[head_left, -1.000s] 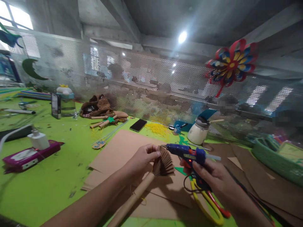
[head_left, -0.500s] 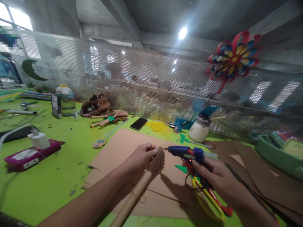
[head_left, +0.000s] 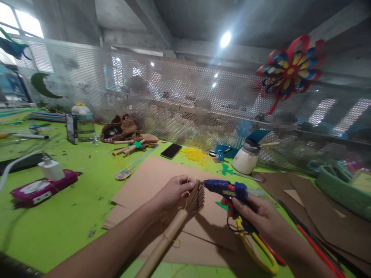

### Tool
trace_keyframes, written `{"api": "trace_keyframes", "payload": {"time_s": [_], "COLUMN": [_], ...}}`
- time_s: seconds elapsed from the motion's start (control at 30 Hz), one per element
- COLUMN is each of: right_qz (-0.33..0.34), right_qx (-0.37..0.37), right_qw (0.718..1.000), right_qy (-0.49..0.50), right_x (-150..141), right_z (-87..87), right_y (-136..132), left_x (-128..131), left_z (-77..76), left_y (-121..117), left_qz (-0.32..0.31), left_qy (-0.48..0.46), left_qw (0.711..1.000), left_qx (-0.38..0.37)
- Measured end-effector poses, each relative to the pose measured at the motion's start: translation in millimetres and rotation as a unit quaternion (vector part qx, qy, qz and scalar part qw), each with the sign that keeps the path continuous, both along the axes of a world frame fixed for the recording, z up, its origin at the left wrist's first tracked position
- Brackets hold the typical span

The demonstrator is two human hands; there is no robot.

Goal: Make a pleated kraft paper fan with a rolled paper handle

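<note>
My left hand (head_left: pixel 177 191) pinches the edge of a brown pleated paper fan (head_left: pixel 197 200), its fingers closed together. The fan joins the end of a rolled kraft-paper tube (head_left: pixel 169 231) that slants down toward me, with thin yellow string looped about it. In my right hand (head_left: pixel 257 212) is a blue hot glue gun (head_left: pixel 224 188) with a lit red light and a clear glue stick at its back. Its nozzle is at the fan's upper edge, close to my left fingertips. Below it lie yellow-handled scissors (head_left: pixel 257 251), partly hidden by my right hand.
Sheets of kraft paper (head_left: pixel 139 185) lie under the work on the green table (head_left: pixel 87 173). A purple power strip (head_left: pixel 43 189) sits at left. Behind are a phone (head_left: pixel 171 151), yellow paper shreds (head_left: pixel 195 155) and a white jar (head_left: pixel 246 158). A green basket (head_left: pixel 342 193) stands at right.
The glue gun's nozzle drew slightly away from the fan, then came back to its edge. The fan has turned in my left hand, so its pleats look narrower.
</note>
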State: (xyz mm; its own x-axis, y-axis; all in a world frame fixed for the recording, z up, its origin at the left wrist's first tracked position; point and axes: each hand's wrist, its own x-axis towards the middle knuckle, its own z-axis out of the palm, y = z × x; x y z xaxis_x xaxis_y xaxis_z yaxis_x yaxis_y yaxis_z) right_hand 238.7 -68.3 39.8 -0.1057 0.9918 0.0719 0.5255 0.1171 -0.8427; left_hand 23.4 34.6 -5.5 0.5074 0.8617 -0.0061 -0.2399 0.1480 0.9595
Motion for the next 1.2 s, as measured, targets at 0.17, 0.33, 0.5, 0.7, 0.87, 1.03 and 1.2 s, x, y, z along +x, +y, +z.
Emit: {"api": "trace_keyframes", "payload": {"time_s": [0.17, 0.33, 0.5, 0.7, 0.87, 1.03, 1.2], "right_qz": [0.007, 0.006, 0.002, 0.003, 0.015, 0.015, 0.009], "right_qx": [0.002, -0.004, -0.019, -0.018, -0.034, -0.023, -0.012], "right_qw": [1.0, 1.0, 1.0, 1.0, 0.999, 0.999, 1.0], "right_qy": [0.005, 0.007, 0.024, 0.022, 0.03, 0.029, 0.024], "right_x": [-3, -7, -9, -6, 1, 2, 0], "right_z": [-0.5, 2.3, -0.2, -1.9, -4.0, -5.2, -5.1], "right_y": [1, -1, -2, 0, 2, 3, 4], "left_x": [1, 4, 9, 10, 7, 4, 3], "left_z": [2.6, 1.5, -3.7, -6.1, -2.1, 0.6, 3.0], "left_y": [-2, -4, -5, -3, -4, -3, -3], "left_qz": [-0.005, 0.017, 0.079, 0.079, 0.057, 0.037, 0.027], "left_qy": [0.004, 0.023, 0.089, 0.078, 0.068, 0.061, 0.062], "left_qw": [1.0, 0.999, 0.99, 0.991, 0.995, 0.997, 0.998], "left_qx": [0.008, 0.028, 0.082, 0.075, 0.044, 0.015, 0.005]}}
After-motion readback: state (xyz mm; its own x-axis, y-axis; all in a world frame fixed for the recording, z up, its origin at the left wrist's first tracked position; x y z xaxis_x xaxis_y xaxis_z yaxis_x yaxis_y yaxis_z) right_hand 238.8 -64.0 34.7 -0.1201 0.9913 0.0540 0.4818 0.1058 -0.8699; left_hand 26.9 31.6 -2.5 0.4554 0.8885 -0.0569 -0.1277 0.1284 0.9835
